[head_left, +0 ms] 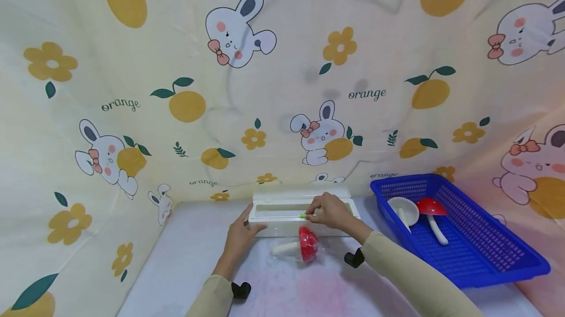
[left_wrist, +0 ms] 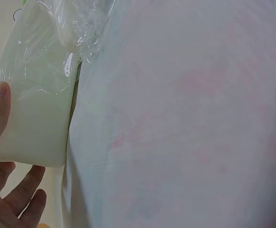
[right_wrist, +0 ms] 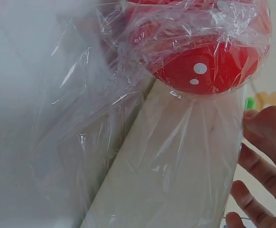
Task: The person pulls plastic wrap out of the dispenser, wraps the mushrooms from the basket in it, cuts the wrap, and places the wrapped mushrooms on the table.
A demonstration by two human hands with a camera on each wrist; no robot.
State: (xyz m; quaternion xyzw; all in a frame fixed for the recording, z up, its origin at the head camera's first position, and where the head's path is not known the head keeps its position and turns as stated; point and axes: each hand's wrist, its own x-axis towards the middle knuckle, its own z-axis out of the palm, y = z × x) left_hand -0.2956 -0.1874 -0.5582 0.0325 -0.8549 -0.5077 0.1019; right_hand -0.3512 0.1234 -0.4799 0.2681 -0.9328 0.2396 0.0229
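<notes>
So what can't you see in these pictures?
- Head view: what the right hand pinches on the box; a green bit, too small.
- Left wrist view: the box top, cut off.
- Right wrist view: the wrapped mushroom top, cut off.
- Basket front corner, behind the sleeve.

Both hands (head_left: 282,226) on white dispenser box (head_left: 282,219)

Sleeves: long beige ones on both arms, running right up to the wrists.
Wrist gear: a small black mount beneath each wrist, just behind the hand.
Left hand (head_left: 239,237): bare.
Right hand (head_left: 330,212): bare.
</notes>
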